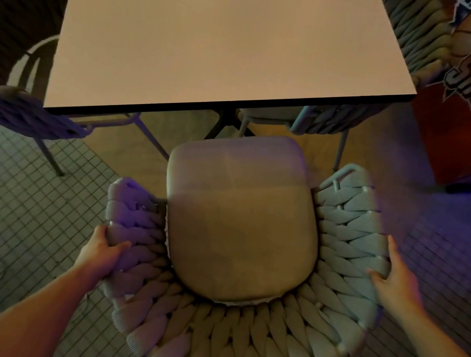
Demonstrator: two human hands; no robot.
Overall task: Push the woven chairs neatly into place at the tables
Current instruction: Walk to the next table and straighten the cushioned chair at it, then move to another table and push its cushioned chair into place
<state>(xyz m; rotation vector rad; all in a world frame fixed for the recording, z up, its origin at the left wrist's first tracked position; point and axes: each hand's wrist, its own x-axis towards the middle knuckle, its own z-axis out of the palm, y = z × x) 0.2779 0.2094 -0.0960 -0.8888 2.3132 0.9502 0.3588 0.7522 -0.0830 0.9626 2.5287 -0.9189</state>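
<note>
Right now both hands grip the pale rope-woven armchair [234, 332] with the beige seat cushion [240, 219], which stands on the small-tiled floor [8, 204] just short of the square white desk with a black edge [187, 47]. The left hand [102, 250] has its fingers [120, 245] clamped over the woven rim of the left armrest; the right hand [397, 281] wraps the right armrest the same way, thumb inside, fingers outside. The cushion's front edge sits near the desk edge but not yet beneath it, so the chair looks only partly pushed in.

Several things could spoil a clean finish. The chair appears turned slightly off square to the desk, so an uneven shove would likely leave it crooked. Its high woven armrests may catch the black desk edge if they do not clear underneath; clearance is not visible from above. The dark desk legs [224, 124] and the grey woven chair tucked at the right side [323, 121] lie straight ahead, and the front legs could knock either. A dark woven chair at the left [12, 19] crowds that corner too.
</note>
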